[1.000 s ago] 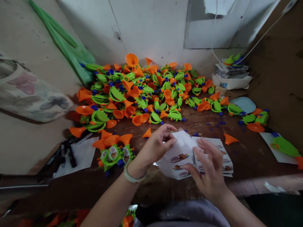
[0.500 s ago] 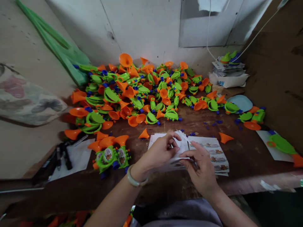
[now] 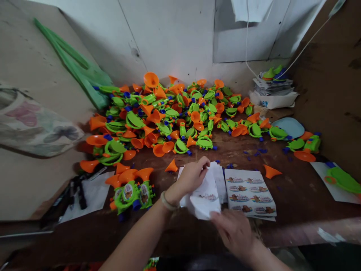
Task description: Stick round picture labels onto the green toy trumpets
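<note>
- Currently, a printed sheet (image 3: 207, 188) is being handled, bent and partly raised above the table (image 3: 231, 150), close in front of the person.
- The left hand (image 3: 193, 175) curls over the upper part of the sheet; its fingertips are turned away, so I cannot tell whether they pinch or merely press.
- The right hand (image 3: 235, 229), blurred, appears to pinch the sheet's lower edge.
- Done, as far as it shows: a stack of sticker sheets (image 3: 249, 192) lies flat just right of the held one, its top rows full of pictures, and a small group of labelled toys (image 3: 128, 192) sits at the left.
- Remaining: loose white papers (image 3: 218, 180) lie less squarely beneath and beside the held sheet.
- The toy heap (image 3: 169, 113) at the back shows plain green faces where they can be seen, so the labelled share looks small and the work seems early.
- Whether the held sheet lacks any pictures cannot be made out.
</note>
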### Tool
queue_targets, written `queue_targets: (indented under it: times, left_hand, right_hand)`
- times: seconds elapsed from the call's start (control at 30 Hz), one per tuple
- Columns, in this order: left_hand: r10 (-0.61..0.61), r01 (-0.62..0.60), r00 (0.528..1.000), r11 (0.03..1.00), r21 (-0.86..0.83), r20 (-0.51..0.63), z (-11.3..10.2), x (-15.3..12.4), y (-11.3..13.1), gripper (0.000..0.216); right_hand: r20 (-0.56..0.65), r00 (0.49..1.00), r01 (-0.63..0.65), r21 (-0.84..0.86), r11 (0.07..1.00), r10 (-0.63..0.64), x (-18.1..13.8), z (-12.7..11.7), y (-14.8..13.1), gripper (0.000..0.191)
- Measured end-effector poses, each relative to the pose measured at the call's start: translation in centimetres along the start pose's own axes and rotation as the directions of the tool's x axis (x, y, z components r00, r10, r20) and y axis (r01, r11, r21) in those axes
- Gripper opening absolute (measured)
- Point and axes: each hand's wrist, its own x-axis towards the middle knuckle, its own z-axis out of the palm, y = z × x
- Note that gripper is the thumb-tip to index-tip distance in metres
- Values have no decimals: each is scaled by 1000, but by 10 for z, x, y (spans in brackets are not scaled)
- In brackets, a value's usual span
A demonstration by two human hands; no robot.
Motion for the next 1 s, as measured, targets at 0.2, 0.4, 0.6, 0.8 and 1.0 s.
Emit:
queue_targets:
  times: [0.2,0.4,0.6,0.8,1.0]
  left_hand:
    - [60,-57,998,964,259,-2,17,58,-29,28]
    - [6,-6,1000,930,367,2,8,120,-41,43]
    - [98,-114,992,961,253,77,-4,79,13,62]
    - [351,-155,876,854,-497,330,-7,-22,58,47]
    - [258,-255,959,616,-745,-114,43,-58,40,83]
  right_hand:
    - [28,995,-102,134,986,99,-17,-3,1,58]
    - [-104,974,-201,19,979,202,-9,-6,10,50]
    - [-361,907,-325,-269,906,218,21,-38,47,34]
    - [-451,710,-396,379,836,541,43,-35,51,71]
    - [-328,440,-493,690,530,836,46,-10,35,70]
